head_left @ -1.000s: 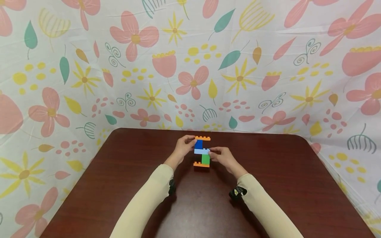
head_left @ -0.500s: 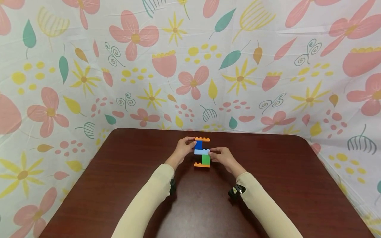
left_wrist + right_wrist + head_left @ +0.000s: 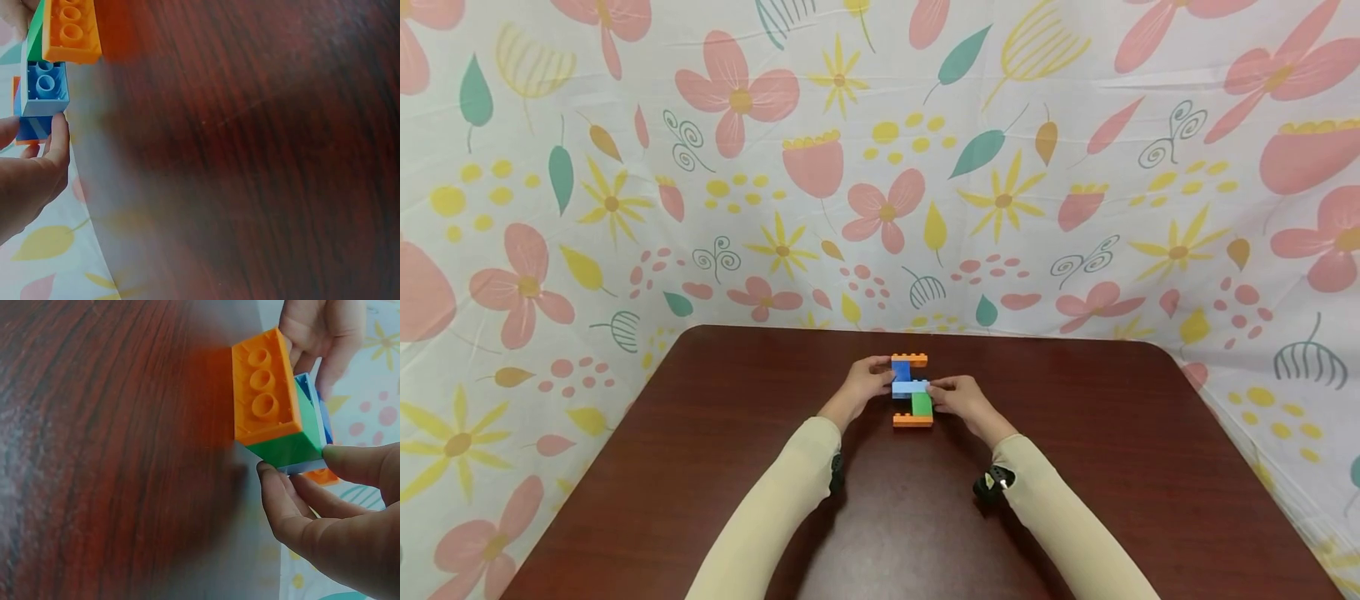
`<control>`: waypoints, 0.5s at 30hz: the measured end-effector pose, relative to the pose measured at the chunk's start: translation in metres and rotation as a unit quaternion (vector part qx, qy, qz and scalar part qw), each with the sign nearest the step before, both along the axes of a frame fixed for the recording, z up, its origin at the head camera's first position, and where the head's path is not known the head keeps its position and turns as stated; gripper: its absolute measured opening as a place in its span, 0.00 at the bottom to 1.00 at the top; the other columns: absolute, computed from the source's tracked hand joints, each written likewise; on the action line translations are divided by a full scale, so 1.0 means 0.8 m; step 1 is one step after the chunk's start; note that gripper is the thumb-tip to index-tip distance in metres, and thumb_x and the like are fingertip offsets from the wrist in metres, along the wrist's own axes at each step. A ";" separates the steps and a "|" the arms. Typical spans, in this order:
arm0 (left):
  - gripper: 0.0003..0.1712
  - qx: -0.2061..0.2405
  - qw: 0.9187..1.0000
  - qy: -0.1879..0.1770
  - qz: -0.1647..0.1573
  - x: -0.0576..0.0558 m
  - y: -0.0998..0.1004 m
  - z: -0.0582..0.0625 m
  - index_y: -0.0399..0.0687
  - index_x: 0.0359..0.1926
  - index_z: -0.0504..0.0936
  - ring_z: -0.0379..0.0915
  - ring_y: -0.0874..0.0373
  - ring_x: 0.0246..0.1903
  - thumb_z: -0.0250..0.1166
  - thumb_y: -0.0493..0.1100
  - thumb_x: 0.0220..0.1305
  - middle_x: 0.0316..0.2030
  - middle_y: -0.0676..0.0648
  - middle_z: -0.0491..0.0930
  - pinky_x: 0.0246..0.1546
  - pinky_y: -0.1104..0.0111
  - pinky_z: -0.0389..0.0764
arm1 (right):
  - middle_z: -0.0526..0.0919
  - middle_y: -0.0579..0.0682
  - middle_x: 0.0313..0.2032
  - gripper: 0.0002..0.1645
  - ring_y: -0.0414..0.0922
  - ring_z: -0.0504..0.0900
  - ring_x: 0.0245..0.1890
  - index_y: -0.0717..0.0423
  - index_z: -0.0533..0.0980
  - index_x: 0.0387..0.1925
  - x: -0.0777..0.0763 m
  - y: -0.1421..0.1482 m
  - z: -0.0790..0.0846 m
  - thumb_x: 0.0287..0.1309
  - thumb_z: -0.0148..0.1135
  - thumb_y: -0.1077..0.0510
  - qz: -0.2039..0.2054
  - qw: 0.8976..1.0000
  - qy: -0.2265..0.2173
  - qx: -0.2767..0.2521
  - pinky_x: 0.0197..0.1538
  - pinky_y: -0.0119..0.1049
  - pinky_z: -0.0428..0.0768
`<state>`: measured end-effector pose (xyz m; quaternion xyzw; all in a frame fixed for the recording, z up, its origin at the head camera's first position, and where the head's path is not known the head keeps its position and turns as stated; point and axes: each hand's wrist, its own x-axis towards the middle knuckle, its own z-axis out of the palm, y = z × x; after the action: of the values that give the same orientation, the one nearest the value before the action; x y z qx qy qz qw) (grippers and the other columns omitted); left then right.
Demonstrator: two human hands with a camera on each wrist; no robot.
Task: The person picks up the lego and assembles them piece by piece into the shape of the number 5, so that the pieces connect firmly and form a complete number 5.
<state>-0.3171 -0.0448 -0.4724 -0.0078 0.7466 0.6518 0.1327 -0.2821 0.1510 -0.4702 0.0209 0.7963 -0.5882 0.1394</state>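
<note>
Both hands hold a stack of toy building bricks up off the table in an S shape. From the top come an orange brick, a dark blue brick, a light blue brick, a green brick and another orange brick, whose hollow underside shows in both wrist views. My left hand pinches the dark blue brick from the left. With thumb and fingers, my right hand grips the right end of the light blue brick, close against the green one. The stack's far faces are hidden in the head view.
A dark brown wooden table lies beneath, its far edge close behind the stack. Beyond it hangs a white cloth printed with flowers and leaves. A black wrist strap circles the right sleeve.
The stack has dipped slightly and tilted, so its dark blue and green bricks look shorter in the head view. Both hands keep their holds and have shifted a little with it.
</note>
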 end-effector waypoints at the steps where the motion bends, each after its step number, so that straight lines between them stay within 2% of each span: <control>1: 0.25 0.000 1.000 -0.003 -0.001 0.000 0.000 -0.001 0.35 0.65 0.68 0.75 0.44 0.52 0.58 0.34 0.68 0.52 0.34 0.73 0.51 0.57 0.78 | 0.73 0.68 0.57 0.22 0.57 0.79 0.51 0.73 0.70 0.58 0.000 0.000 -0.001 0.70 0.52 0.61 -0.001 1.000 -0.001 0.002 0.53 0.47 0.78; 15: 0.25 -0.019 1.000 -0.016 -0.015 -0.001 0.002 -0.007 0.34 0.66 0.67 0.75 0.45 0.52 0.56 0.34 0.70 0.55 0.34 0.73 0.52 0.57 0.77 | 0.73 0.69 0.56 0.21 0.58 0.79 0.52 0.75 0.71 0.56 0.001 -0.004 -0.005 0.68 0.54 0.62 -0.012 1.000 0.001 0.018 0.52 0.47 0.78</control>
<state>-0.3176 -0.0430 -0.4782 -0.0095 0.7567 0.6352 0.1542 -0.2813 0.1480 -0.4739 0.0322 0.8064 -0.5757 0.1316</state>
